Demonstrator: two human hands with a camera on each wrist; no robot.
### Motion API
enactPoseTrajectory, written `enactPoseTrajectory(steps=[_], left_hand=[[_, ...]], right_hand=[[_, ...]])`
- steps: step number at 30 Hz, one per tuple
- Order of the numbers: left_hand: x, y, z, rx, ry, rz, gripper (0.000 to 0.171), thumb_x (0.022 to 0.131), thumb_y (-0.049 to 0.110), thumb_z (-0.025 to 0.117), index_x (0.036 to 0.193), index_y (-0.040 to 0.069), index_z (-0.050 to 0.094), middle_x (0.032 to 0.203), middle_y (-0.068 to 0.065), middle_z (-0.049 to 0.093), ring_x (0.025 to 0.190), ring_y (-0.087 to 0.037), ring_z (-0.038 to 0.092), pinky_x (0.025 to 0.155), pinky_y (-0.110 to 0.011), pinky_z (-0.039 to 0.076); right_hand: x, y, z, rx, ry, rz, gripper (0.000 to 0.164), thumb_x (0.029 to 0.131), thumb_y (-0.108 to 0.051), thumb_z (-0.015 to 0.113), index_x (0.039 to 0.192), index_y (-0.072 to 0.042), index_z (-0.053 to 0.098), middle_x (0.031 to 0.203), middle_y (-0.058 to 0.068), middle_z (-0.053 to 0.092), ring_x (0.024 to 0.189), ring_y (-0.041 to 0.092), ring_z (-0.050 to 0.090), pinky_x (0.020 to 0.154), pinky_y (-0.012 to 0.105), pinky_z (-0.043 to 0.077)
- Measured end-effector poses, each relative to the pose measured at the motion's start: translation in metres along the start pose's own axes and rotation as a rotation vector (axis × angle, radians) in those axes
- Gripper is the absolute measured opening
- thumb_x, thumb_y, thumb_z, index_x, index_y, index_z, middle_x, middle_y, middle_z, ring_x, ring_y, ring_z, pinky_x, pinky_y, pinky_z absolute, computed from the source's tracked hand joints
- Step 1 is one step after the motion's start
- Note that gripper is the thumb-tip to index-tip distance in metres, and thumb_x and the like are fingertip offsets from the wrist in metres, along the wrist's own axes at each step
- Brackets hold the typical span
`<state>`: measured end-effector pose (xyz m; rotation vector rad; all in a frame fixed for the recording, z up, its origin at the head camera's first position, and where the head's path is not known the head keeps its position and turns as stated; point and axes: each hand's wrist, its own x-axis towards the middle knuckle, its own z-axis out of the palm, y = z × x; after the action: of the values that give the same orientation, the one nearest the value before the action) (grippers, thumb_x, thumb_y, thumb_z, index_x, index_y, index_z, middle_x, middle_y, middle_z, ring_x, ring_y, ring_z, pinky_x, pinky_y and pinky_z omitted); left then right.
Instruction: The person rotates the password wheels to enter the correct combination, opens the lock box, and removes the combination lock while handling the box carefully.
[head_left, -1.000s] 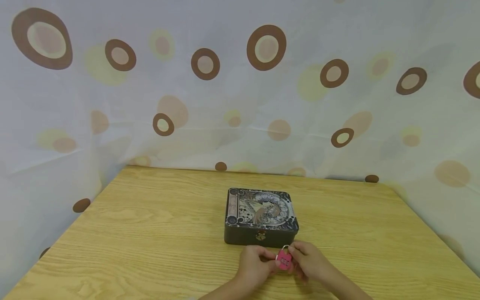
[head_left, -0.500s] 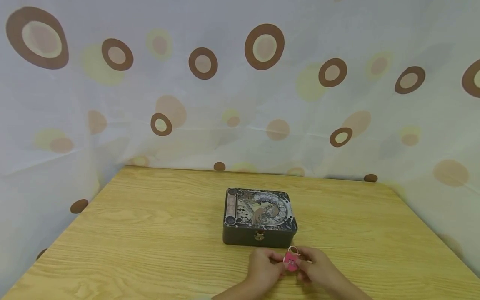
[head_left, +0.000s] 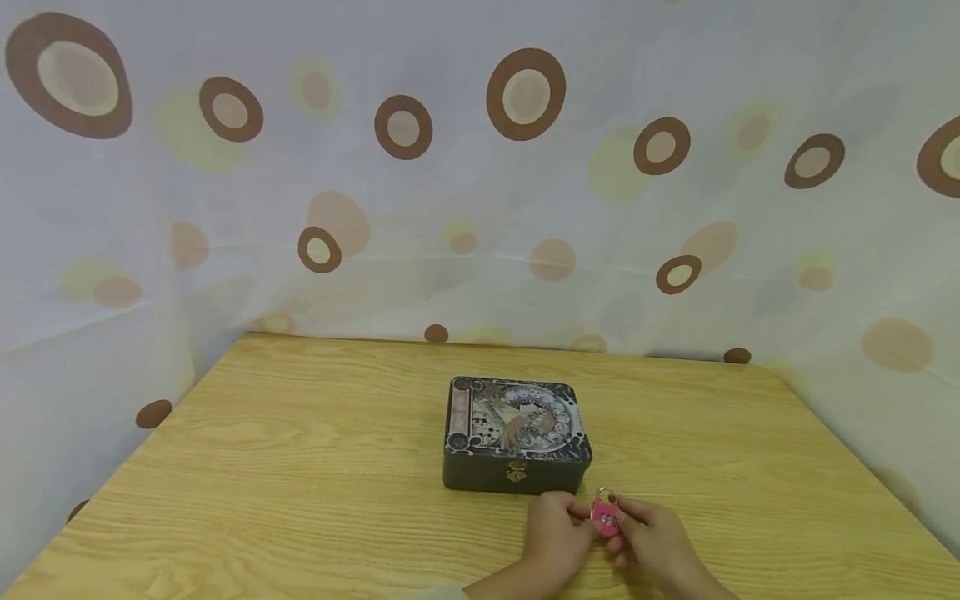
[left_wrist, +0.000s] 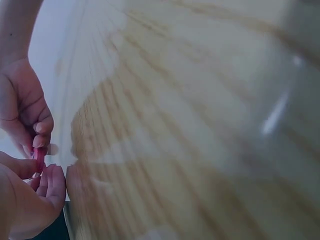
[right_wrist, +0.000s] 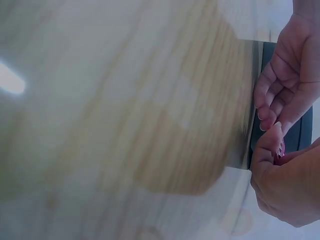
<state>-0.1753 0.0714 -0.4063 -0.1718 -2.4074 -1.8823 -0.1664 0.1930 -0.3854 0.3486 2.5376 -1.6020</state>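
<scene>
A small pink combination padlock (head_left: 605, 517) with several number dials on its face is held between the two hands, its metal shackle upward. On its left side, my left hand (head_left: 558, 537) pinches the body with thumb and fingers. My right hand (head_left: 660, 537) pinches it from the other side, thumb near the dials. Both hands are low over the table, just in front of a dark tin box (head_left: 513, 433) with an ornate printed lid. At the middle of the box's front is a gold-coloured clasp (head_left: 517, 472). In the left wrist view the padlock (left_wrist: 40, 156) shows edge-on between the fingers.
The wooden table (head_left: 315, 467) extends to both sides of the box. Behind it hangs a pale curtain (head_left: 465, 208) printed with brown and beige circles, which also runs along the left and right sides.
Both hands have shifted to the right in the head view, carrying the padlock away from in front of the clasp. The box stays on the table.
</scene>
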Motion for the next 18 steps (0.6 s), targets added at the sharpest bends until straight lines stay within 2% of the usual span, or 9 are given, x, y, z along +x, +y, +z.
enactPoseTrajectory(steps=[6, 13, 18], left_hand=[[0.004, 0.005, 0.011, 0.066, 0.047, -0.007, 0.008, 0.067, -0.003, 0.069, 0.066, 0.003, 0.064, 0.057, 0.002, 0.057, 0.052, 0.001, 0.043, 0.047, -0.016, 0.038], [0.009, 0.012, 0.030, 0.091, 0.099, -0.093, 0.012, 0.069, -0.004, 0.069, 0.065, 0.006, 0.066, 0.062, 0.002, 0.062, 0.058, -0.004, 0.052, 0.051, -0.019, 0.043], [0.012, 0.016, 0.040, 0.102, 0.127, -0.068, 0.012, 0.071, -0.006, 0.066, 0.066, 0.004, 0.070, 0.063, 0.001, 0.066, 0.057, -0.003, 0.053, 0.049, -0.018, 0.044]], right_hand=[[0.004, 0.001, -0.005, 0.017, 0.063, 0.009, 0.038, 0.094, 0.003, 0.039, 0.126, 0.023, 0.037, 0.065, 0.005, 0.059, 0.056, 0.013, 0.055, 0.050, 0.023, 0.050], [0.011, 0.002, -0.016, 0.039, 0.076, 0.010, 0.038, 0.095, 0.002, 0.038, 0.126, 0.024, 0.036, 0.066, 0.003, 0.060, 0.058, 0.011, 0.055, 0.052, 0.022, 0.050], [0.019, 0.004, -0.023, 0.019, 0.093, 0.013, 0.037, 0.095, 0.002, 0.038, 0.126, 0.023, 0.038, 0.066, 0.002, 0.059, 0.060, 0.010, 0.054, 0.052, 0.021, 0.049]])
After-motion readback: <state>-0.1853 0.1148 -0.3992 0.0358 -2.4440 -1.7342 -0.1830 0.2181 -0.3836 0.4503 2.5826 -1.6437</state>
